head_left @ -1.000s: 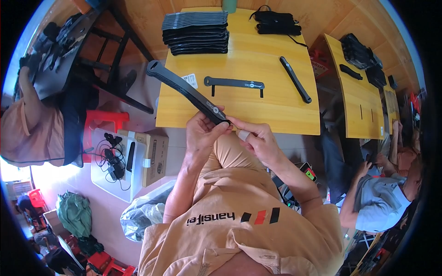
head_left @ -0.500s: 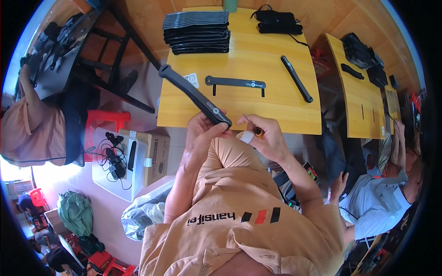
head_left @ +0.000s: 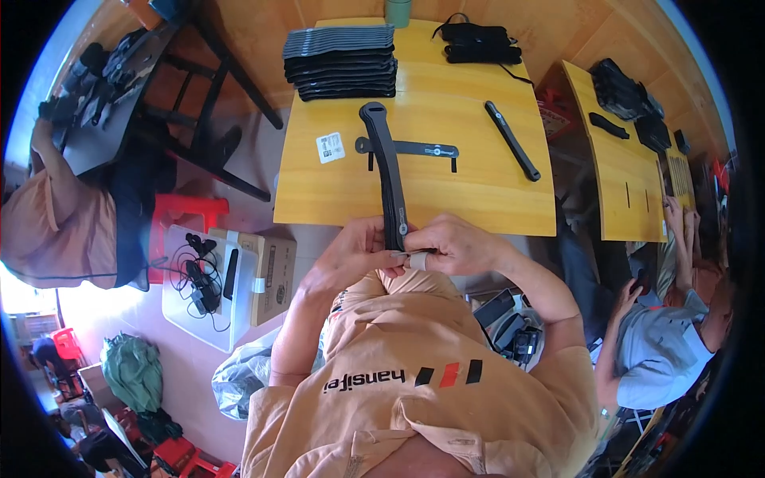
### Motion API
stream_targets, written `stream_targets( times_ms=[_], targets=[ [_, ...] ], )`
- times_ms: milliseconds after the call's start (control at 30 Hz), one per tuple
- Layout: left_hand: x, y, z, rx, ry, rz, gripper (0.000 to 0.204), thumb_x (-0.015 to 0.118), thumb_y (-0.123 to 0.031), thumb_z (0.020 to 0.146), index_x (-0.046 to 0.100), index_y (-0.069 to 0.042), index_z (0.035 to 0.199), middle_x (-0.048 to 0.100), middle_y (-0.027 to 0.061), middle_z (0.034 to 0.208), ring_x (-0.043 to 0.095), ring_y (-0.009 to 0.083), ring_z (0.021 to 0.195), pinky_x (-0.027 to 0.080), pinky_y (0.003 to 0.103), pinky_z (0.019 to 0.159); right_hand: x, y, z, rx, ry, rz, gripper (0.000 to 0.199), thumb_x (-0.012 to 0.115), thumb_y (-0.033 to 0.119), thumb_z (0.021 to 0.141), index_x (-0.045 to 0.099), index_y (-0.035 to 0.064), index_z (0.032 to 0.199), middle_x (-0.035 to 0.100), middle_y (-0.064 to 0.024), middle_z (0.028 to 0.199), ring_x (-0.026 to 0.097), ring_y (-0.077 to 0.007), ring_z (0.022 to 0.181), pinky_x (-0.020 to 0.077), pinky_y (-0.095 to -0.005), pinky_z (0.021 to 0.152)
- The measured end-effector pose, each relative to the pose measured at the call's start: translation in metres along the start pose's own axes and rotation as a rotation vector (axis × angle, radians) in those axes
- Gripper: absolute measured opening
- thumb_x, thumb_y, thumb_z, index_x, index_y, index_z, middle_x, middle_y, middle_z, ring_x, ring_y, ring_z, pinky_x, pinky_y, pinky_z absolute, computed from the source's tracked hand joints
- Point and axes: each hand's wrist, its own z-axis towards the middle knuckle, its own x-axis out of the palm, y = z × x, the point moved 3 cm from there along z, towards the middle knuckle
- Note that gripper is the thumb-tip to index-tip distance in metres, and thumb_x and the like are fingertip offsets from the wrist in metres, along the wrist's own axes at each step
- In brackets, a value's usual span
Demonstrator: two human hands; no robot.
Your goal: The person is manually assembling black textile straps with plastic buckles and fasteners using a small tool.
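Note:
My left hand (head_left: 362,251) is closed around the lower end of a dark grey strap (head_left: 385,167), a folded or layered band with a rounded, slotted far end. The strap points away from me over the near table edge. My right hand (head_left: 454,247) has its fingers pinched together at the strap's near end, close to the left fingertips. A pale wrap shows on one of its fingers. What the right fingers hold is hidden. Behind the held strap, another grey strap (head_left: 426,149) lies crosswise on the yellow table (head_left: 478,203), between two short black marks.
A tall stack of grey and black straps (head_left: 340,64) stands at the back left. A single strap (head_left: 512,141) lies at the right, a white label (head_left: 329,147) at the left. Black pouches (head_left: 480,41) sit at the back. Co-workers are on both sides.
The strap in my left hand has swung from slanting left to pointing nearly straight ahead. My right hand has moved left to its near end; the orange-handled tool seen in it earlier is now hidden.

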Motion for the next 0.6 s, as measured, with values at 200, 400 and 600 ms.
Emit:
stream_targets(
  times_ms=[200, 400, 600],
  targets=[
    [0.013, -0.004, -0.009, -0.035, 0.128, -0.222, 0.035, 0.059, 0.003, 0.076, 0.049, 0.005, 0.11, 0.061, 0.01, 0.086, 0.061, 0.0125, 0.072, 0.051, 0.023, 0.066, 0.008, 0.003, -0.012, 0.154, 0.023, 0.772, 0.015, 0.054, 0.011, 0.076, 0.051, 0.0023, 0.064, 0.046, -0.0026, 0.052, 0.047, -0.0088, 0.043, 0.0332, -0.0232, 0.04],
    [0.013, -0.004, -0.015, -0.052, 0.185, -0.259, 0.033, 0.058, 0.002, 0.077, 0.049, 0.004, 0.109, 0.06, 0.0102, 0.089, 0.061, 0.0138, 0.074, 0.051, 0.023, 0.067, 0.024, 0.002, -0.02, 0.35, -0.03, 1.632, 0.02, 0.053, 0.011, 0.078, 0.048, 0.0052, 0.06, 0.046, 0.0004, 0.052, 0.036, -0.0033, 0.035, 0.0273, -0.0185, 0.034],
    [0.012, -0.002, -0.015, -0.063, 0.123, -0.221, 0.039, 0.059, -0.002, 0.078, 0.045, 0.004, 0.114, 0.06, 0.0101, 0.091, 0.062, 0.016, 0.072, 0.051, 0.026, 0.066, 0.02, 0.007, -0.011, 0.152, -0.135, 0.956, 0.019, 0.052, 0.012, 0.076, 0.049, 0.0027, 0.059, 0.046, 0.0023, 0.05, 0.04, -0.0022, 0.039, 0.0287, -0.0173, 0.035]
  ],
)
